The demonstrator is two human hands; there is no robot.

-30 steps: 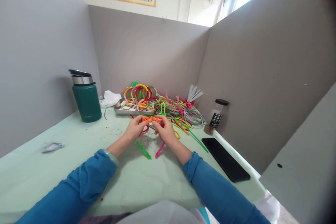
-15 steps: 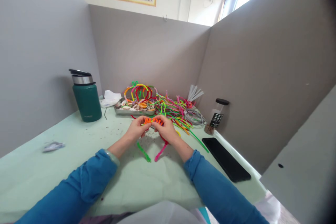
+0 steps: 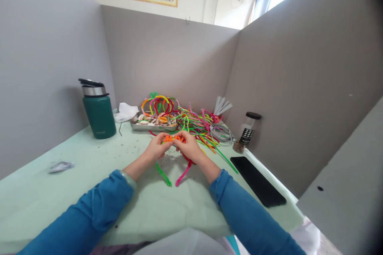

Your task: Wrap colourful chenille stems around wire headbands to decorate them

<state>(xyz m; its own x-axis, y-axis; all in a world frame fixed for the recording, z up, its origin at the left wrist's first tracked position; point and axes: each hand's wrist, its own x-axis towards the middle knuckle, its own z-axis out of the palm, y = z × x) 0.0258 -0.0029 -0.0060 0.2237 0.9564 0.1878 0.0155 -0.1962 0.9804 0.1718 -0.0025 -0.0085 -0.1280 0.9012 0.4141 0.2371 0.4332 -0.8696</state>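
- The left hand [image 3: 154, 146] pinches one end of the orange wavy stem [image 3: 168, 138] between thumb and fingers; the right hand [image 3: 189, 146] pinches the other end, the two thumbs nearly meeting.
- The orange wavy stem sits above the middle of the table [image 3: 143, 211], nearer the far edge than the near one. Whether its bends form a flat zigzag or a coil is too small to tell.
- For even bends, one hand would do best to hold firm as an anchor while the other presses each curve with the thumb; a light pinch should spare the fuzz.
- A green strip [image 3: 163, 175] and a pink strip [image 3: 183, 174] slant from beneath the hands toward the near edge. Their upper ends are hidden, so leaving them slack seems wise, lest a tug bend them too.
- Beyond the hands, toward the far edge, lie a metal tray [image 3: 149, 128] and, right of it, a heap of coloured stems [image 3: 196, 122]; working clear of that heap should avoid snags.
- A black slab [image 3: 257, 181] lies along the right edge, and a green bottle [image 3: 99, 117] stands near the far left corner, both well apart from the forearms.
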